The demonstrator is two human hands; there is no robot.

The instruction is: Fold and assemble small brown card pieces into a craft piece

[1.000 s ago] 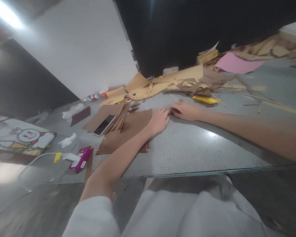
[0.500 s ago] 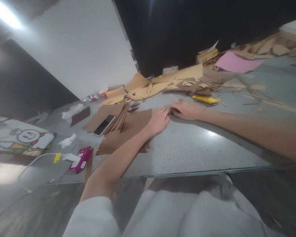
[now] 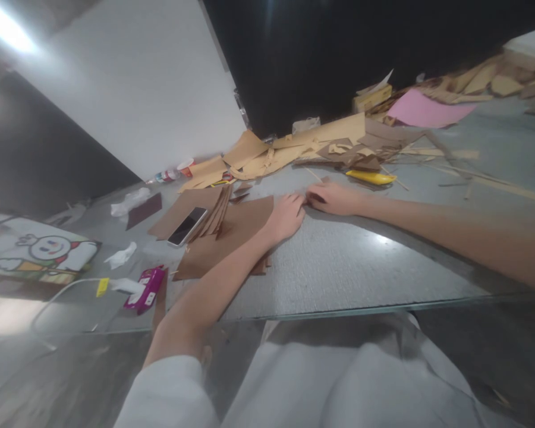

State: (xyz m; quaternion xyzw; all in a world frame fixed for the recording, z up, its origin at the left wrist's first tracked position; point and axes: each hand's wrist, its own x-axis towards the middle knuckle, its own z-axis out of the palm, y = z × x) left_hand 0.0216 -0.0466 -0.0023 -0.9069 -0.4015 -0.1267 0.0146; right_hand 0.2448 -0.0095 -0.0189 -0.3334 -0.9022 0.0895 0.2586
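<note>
My left hand (image 3: 286,217) rests at the right edge of a brown sheet (image 3: 246,223), fingers bent and close together. Almost touching its fingertips is my right hand (image 3: 332,198), its fingers curled in a pinch. Something small and dark may be between the two sets of fingertips, but it is too small and blurred to name. Left of my hands lies a fanned stack of brown pieces (image 3: 217,215), with a phone (image 3: 188,226) on the brown sheets beside it. A yellow cutter-like tool (image 3: 371,178) lies just beyond my right wrist.
Tan and brown offcuts (image 3: 258,164) are heaped along the back of the glass-edged table (image 3: 339,267). A pink sheet (image 3: 428,109) lies at the back right. On the left are a purple tissue pack (image 3: 146,290), crumpled tissue (image 3: 121,254) and a white cable (image 3: 56,300).
The view has shifted very slightly. Both hands stay close together in the same place, with no clear change in their grip.
</note>
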